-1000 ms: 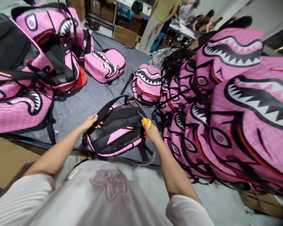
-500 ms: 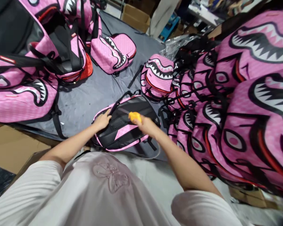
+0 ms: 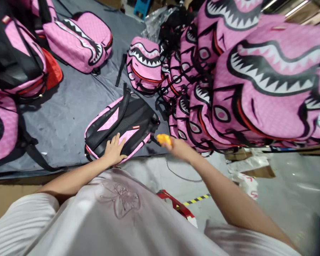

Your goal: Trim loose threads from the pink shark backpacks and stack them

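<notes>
A pink and black backpack lies back-up on the grey sheet in front of me. My left hand rests flat on its near end, fingers stretched out. My right hand is closed round a small orange tool, just off the backpack's right corner; a thin cord trails from it over the floor. The right hand is blurred by motion.
A tall stack of pink shark-mouth backpacks rises on the right. More of them lie at the left and at the back. A red object and yellow-black floor tape lie near my body. Cardboard scraps sit under the stack.
My right hand with the orange tool has swung off the backpack to its right corner. My left hand has let go of the strap and lies flat on the bag's near end. The view tilted down.
</notes>
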Demonstrator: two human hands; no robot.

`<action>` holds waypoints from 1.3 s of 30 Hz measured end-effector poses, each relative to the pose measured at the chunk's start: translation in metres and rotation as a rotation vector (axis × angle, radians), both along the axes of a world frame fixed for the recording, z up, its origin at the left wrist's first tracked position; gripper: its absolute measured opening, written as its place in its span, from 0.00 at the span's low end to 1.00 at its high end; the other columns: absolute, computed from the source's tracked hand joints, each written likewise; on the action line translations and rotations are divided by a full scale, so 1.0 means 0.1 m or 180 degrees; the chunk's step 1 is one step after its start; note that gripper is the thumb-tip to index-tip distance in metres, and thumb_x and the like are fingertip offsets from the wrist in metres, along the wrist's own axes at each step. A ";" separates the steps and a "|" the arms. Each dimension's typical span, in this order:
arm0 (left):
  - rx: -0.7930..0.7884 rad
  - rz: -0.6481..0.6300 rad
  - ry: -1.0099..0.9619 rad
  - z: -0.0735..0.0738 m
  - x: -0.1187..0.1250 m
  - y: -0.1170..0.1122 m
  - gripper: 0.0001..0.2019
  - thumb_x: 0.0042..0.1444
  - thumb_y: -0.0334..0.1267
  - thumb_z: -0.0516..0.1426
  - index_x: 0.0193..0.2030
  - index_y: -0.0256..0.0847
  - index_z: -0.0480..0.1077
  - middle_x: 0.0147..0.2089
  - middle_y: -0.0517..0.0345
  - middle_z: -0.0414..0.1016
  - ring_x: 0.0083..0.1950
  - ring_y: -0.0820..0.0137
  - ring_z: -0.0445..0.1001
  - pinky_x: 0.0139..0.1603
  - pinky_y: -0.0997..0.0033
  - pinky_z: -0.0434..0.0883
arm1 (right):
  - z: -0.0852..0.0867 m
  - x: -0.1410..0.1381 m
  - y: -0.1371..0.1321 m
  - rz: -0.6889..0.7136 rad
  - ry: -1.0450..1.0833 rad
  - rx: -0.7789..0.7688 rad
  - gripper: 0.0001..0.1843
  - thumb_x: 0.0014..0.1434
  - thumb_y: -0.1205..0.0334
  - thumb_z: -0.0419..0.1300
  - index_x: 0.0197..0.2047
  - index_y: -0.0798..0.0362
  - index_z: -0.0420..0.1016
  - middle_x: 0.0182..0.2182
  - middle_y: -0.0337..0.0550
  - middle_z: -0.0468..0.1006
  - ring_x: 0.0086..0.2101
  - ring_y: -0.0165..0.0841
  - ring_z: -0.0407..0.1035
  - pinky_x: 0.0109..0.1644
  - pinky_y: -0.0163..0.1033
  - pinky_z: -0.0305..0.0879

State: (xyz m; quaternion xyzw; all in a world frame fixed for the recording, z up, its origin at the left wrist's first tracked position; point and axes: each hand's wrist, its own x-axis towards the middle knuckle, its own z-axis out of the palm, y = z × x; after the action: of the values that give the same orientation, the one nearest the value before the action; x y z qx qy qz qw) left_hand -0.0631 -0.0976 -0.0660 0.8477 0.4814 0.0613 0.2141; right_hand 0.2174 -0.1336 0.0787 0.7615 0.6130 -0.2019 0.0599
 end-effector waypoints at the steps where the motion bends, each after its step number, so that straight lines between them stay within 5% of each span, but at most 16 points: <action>1: -0.0079 -0.0014 0.0148 -0.04 0.05 -0.04 0.47 0.50 0.48 0.68 0.73 0.41 0.54 0.76 0.31 0.43 0.73 0.40 0.50 0.64 0.41 0.60 | -0.07 -0.04 -0.17 -0.0033 0.0397 -0.0226 0.17 0.62 0.52 0.61 0.47 0.55 0.78 0.29 0.46 0.81 0.29 0.36 0.75 0.34 0.35 0.67; 4: -0.0239 0.0111 -0.0182 -0.12 0.08 -0.01 0.37 0.56 0.41 0.63 0.72 0.42 0.57 0.75 0.34 0.49 0.71 0.43 0.55 0.63 0.43 0.62 | -0.25 -0.07 -0.50 -0.0544 0.1424 -0.0442 0.18 0.59 0.49 0.61 0.46 0.53 0.77 0.16 0.35 0.72 0.15 0.30 0.64 0.21 0.32 0.59; 6: -0.0699 0.0383 -0.1045 -0.13 -0.02 0.10 0.27 0.61 0.40 0.57 0.67 0.44 0.64 0.71 0.40 0.61 0.66 0.50 0.64 0.61 0.50 0.66 | -0.32 0.05 -0.54 -0.1103 0.1610 -0.0051 0.20 0.63 0.49 0.55 0.48 0.55 0.74 0.13 0.32 0.66 0.12 0.28 0.59 0.18 0.32 0.55; 9: -0.2443 0.1305 -0.2318 -0.11 -0.19 0.31 0.20 0.63 0.45 0.54 0.61 0.44 0.68 0.54 0.44 0.78 0.46 0.60 0.79 0.43 0.62 0.74 | -0.39 0.17 -0.51 -0.1771 0.1696 0.0615 0.18 0.67 0.51 0.48 0.46 0.56 0.70 0.13 0.31 0.63 0.12 0.28 0.59 0.18 0.32 0.56; 12: -0.3797 0.2154 -0.2598 -0.06 -0.21 0.38 0.21 0.66 0.47 0.50 0.62 0.41 0.64 0.42 0.46 0.80 0.28 0.67 0.75 0.29 0.70 0.70 | -0.39 0.03 -0.53 -0.1351 0.2138 0.0009 0.16 0.67 0.52 0.50 0.43 0.55 0.70 0.15 0.32 0.66 0.13 0.29 0.60 0.18 0.32 0.57; 13: -0.3682 0.2190 -0.2510 -0.04 -0.18 0.37 0.20 0.67 0.45 0.49 0.62 0.41 0.64 0.41 0.47 0.80 0.28 0.68 0.74 0.29 0.70 0.70 | -0.37 -0.04 -0.52 -0.1071 0.2242 -0.0287 0.15 0.66 0.52 0.51 0.43 0.55 0.70 0.15 0.32 0.67 0.13 0.29 0.61 0.18 0.32 0.57; 15: -0.2642 0.1842 -0.2090 -0.01 -0.06 0.29 0.21 0.67 0.42 0.49 0.65 0.44 0.64 0.45 0.47 0.78 0.37 0.65 0.76 0.38 0.66 0.73 | -0.29 -0.14 -0.45 -0.0785 0.2094 -0.0388 0.16 0.67 0.53 0.51 0.47 0.56 0.71 0.16 0.33 0.68 0.14 0.29 0.62 0.19 0.31 0.57; 17: -0.1297 0.1217 -0.1405 0.01 0.10 0.20 0.24 0.65 0.40 0.52 0.68 0.49 0.64 0.53 0.45 0.73 0.52 0.57 0.74 0.52 0.57 0.72 | -0.19 -0.14 -0.32 -0.0918 0.1456 0.0158 0.19 0.68 0.53 0.49 0.52 0.59 0.70 0.18 0.35 0.71 0.16 0.29 0.65 0.22 0.31 0.59; 19: -0.0499 0.0724 -0.0731 0.02 0.26 0.15 0.28 0.64 0.41 0.54 0.71 0.54 0.60 0.61 0.43 0.66 0.62 0.50 0.66 0.59 0.49 0.68 | -0.12 -0.10 -0.21 -0.0955 0.0754 0.0588 0.22 0.69 0.53 0.49 0.56 0.60 0.68 0.25 0.42 0.77 0.21 0.31 0.70 0.28 0.32 0.63; 23: -0.0700 0.0392 -0.0372 0.03 0.37 0.22 0.30 0.64 0.46 0.54 0.73 0.52 0.56 0.64 0.39 0.61 0.66 0.46 0.62 0.61 0.46 0.66 | -0.22 -0.26 -0.41 -0.0336 -0.0024 0.0014 0.22 0.68 0.49 0.54 0.55 0.57 0.70 0.39 0.54 0.82 0.37 0.41 0.77 0.36 0.36 0.63; 25: -0.1006 0.0193 -0.0621 0.07 0.23 0.31 0.32 0.62 0.49 0.56 0.72 0.48 0.58 0.68 0.40 0.58 0.69 0.46 0.58 0.66 0.46 0.61 | -0.36 -0.48 -0.70 -0.0244 -0.0249 -0.0345 0.21 0.69 0.49 0.51 0.54 0.56 0.70 0.39 0.56 0.82 0.38 0.44 0.77 0.35 0.38 0.61; 27: -0.0806 0.0158 -0.1110 0.12 -0.02 0.41 0.34 0.59 0.51 0.59 0.70 0.44 0.61 0.71 0.40 0.54 0.73 0.47 0.52 0.71 0.47 0.54 | -0.52 -0.74 -1.01 -0.0231 -0.0314 -0.0604 0.20 0.71 0.51 0.47 0.55 0.55 0.69 0.37 0.55 0.82 0.36 0.45 0.78 0.33 0.39 0.60; 30: -0.0328 0.1261 -0.1968 0.13 -0.47 0.60 0.26 0.60 0.50 0.57 0.62 0.39 0.68 0.66 0.41 0.64 0.70 0.54 0.60 0.71 0.52 0.56 | -0.77 -1.07 -1.33 -0.0200 -0.0219 -0.0887 0.18 0.73 0.52 0.45 0.54 0.54 0.68 0.34 0.51 0.81 0.36 0.44 0.78 0.33 0.38 0.60; 32: -0.1005 0.2280 -0.2300 0.10 -0.70 0.75 0.18 0.63 0.48 0.55 0.52 0.37 0.71 0.52 0.45 0.75 0.58 0.60 0.73 0.63 0.55 0.67 | -0.92 -1.23 -1.40 -0.0298 -0.0263 -0.0928 0.18 0.74 0.54 0.43 0.54 0.54 0.66 0.35 0.50 0.81 0.37 0.43 0.79 0.33 0.37 0.60; 34: -0.2123 0.2879 -0.2478 0.04 -0.82 0.90 0.13 0.65 0.45 0.52 0.42 0.36 0.70 0.41 0.48 0.76 0.45 0.65 0.77 0.53 0.61 0.74 | -1.07 -1.35 -1.38 -0.0491 -0.0417 -0.0898 0.18 0.74 0.55 0.42 0.58 0.55 0.64 0.38 0.52 0.81 0.38 0.42 0.79 0.34 0.37 0.61; 39: -0.3793 0.2799 -0.3057 -0.04 -0.78 1.12 0.15 0.68 0.42 0.47 0.39 0.35 0.69 0.32 0.49 0.74 0.32 0.68 0.76 0.35 0.71 0.76 | -1.45 -1.53 -1.21 -0.0756 -0.0365 -0.0740 0.19 0.74 0.59 0.43 0.64 0.56 0.57 0.43 0.54 0.79 0.41 0.39 0.78 0.36 0.36 0.62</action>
State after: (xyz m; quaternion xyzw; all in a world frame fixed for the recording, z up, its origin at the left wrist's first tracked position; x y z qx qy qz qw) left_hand -0.1412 0.0146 -0.0702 0.2159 0.5740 0.2264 0.7567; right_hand 0.0642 -0.2547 -0.0658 0.8268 0.4869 -0.2333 0.1581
